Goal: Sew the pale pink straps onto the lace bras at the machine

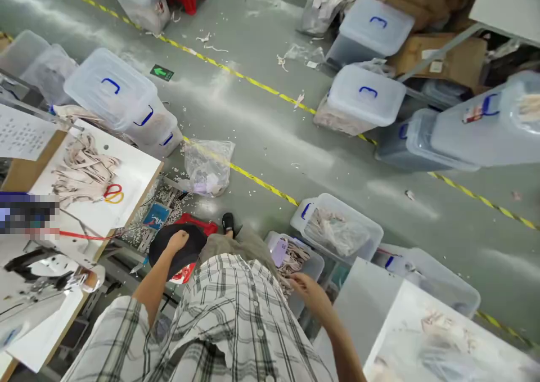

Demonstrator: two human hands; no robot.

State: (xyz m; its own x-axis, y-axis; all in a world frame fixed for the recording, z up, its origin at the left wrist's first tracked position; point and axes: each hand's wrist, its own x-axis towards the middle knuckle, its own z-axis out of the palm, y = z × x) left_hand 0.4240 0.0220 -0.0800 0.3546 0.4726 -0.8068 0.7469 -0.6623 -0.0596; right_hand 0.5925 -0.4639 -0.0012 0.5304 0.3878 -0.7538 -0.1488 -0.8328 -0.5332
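My left hand (pixel 178 239) rests on the round black seat of a stool (pixel 169 250) in front of my knee, with the fingers curled over the seat. My right hand (pixel 307 290) reaches down to a small clear bin (pixel 314 265) of beige fabric pieces (pixel 291 261) beside my right leg. Its fingers are stretched out and touch the top pieces. My plaid shirt (pixel 228 326) hides the lower part of both arms.
A second open bin of fabric (pixel 337 224) stands behind the first. On the left, a work table (pixel 135 174) carries beige strips and red-handled scissors (pixel 113 193). Lidded clear bins (pixel 109 86), a plastic bag (pixel 206 168) and scraps lie along the yellow floor line. A white table (pixel 371 292) stands at right.
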